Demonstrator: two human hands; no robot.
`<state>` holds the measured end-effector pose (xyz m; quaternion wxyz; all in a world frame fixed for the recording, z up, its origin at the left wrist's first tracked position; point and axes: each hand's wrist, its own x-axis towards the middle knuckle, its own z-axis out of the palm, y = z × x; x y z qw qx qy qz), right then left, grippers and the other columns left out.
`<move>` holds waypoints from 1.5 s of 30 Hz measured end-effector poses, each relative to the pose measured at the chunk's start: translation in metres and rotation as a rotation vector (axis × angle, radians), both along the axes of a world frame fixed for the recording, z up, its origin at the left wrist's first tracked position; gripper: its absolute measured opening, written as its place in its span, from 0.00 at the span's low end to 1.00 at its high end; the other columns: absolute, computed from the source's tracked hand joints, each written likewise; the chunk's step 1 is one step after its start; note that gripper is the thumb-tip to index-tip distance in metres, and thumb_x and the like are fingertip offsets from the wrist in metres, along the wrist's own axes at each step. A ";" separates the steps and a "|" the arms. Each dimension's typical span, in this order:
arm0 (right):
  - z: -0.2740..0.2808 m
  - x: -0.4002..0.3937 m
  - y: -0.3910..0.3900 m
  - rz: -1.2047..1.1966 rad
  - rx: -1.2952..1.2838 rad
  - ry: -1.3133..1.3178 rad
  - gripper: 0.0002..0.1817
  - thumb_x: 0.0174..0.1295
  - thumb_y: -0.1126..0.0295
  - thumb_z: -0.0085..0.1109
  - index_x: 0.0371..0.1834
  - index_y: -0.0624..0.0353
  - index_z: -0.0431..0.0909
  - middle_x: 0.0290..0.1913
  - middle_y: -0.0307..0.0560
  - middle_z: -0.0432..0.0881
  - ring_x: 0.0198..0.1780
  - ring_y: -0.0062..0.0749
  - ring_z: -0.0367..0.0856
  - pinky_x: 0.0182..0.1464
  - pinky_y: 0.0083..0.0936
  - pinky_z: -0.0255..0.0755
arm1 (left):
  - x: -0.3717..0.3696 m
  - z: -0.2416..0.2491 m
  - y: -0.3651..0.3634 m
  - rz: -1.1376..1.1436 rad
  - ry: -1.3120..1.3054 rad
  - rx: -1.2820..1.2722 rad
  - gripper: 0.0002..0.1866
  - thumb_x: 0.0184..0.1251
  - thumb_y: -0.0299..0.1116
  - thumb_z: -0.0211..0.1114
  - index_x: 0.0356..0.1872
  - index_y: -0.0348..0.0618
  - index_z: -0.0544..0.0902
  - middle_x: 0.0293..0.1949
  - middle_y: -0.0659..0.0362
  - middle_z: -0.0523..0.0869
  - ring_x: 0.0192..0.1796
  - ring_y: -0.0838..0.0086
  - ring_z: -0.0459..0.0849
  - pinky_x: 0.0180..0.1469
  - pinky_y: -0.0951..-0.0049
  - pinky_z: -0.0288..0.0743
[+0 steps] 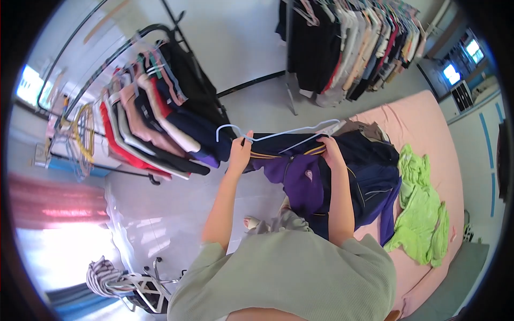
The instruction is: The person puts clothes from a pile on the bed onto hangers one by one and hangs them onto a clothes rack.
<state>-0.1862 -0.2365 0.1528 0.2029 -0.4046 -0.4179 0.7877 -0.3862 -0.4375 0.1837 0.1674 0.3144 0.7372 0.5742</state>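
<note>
My left hand [241, 150] grips the neck of a pale blue wire hanger [292, 130] together with the edge of a dark navy garment with yellow stripes [284, 147]. My right hand [327, 150] holds the same garment near the hanger's right shoulder. A purple garment [300, 184] hangs below between my arms. A heap of dark blue clothes [375, 171] lies on the pink bed [428, 123] just behind my right hand.
A clothes rack [155, 123] full of hanging garments stands to the left. A second full rack [353, 43] is at the back. A lime green garment [423, 208] lies on the bed. A striped cloth [101, 273] drapes a white frame at lower left.
</note>
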 end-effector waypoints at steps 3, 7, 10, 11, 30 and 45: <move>0.010 -0.024 -0.037 -0.039 -0.084 0.185 0.14 0.52 0.75 0.52 0.44 0.57 0.77 0.33 0.37 0.78 0.37 0.27 0.78 0.37 0.21 0.71 | -0.007 0.004 -0.048 0.170 0.066 0.153 0.22 0.70 0.42 0.54 0.26 0.28 0.72 0.17 0.57 0.66 0.26 0.77 0.62 0.31 0.72 0.63; 0.052 -0.044 -0.088 0.017 -0.174 0.480 0.21 0.49 0.76 0.50 0.50 0.58 0.75 0.37 0.42 0.80 0.41 0.35 0.80 0.43 0.28 0.74 | -0.017 0.029 -0.111 0.240 0.052 0.123 0.21 0.71 0.41 0.52 0.27 0.29 0.73 0.16 0.59 0.67 0.24 0.77 0.60 0.28 0.72 0.59; 0.077 -0.060 -0.117 0.192 -0.287 0.693 0.22 0.53 0.73 0.49 0.55 0.54 0.74 0.38 0.47 0.82 0.42 0.39 0.81 0.46 0.34 0.75 | -0.027 0.036 -0.152 0.277 0.090 0.068 0.20 0.70 0.40 0.53 0.27 0.29 0.73 0.16 0.58 0.66 0.24 0.76 0.61 0.28 0.71 0.60; 0.083 -0.065 -0.126 0.177 -0.299 0.649 0.21 0.57 0.70 0.49 0.56 0.53 0.74 0.37 0.48 0.82 0.41 0.39 0.81 0.45 0.33 0.75 | -0.029 0.033 -0.163 0.299 0.107 0.117 0.20 0.70 0.40 0.53 0.27 0.28 0.73 0.16 0.57 0.65 0.24 0.76 0.61 0.28 0.71 0.60; 0.118 -0.216 -0.201 0.769 -0.241 0.438 0.19 0.66 0.56 0.50 0.56 0.50 0.72 0.46 0.39 0.80 0.50 0.30 0.76 0.52 0.30 0.69 | -0.020 0.066 -0.314 0.792 0.173 0.031 0.27 0.70 0.44 0.53 0.18 0.28 0.70 0.13 0.51 0.62 0.19 0.73 0.58 0.23 0.65 0.56; 0.108 -0.304 -0.221 1.034 -0.362 0.386 0.07 0.59 0.66 0.58 0.37 0.55 0.77 0.35 0.38 0.82 0.40 0.27 0.81 0.45 0.25 0.72 | 0.007 0.069 -0.301 1.049 0.119 0.150 0.28 0.75 0.48 0.38 0.32 0.31 0.77 0.23 0.60 0.77 0.28 0.76 0.68 0.35 0.74 0.65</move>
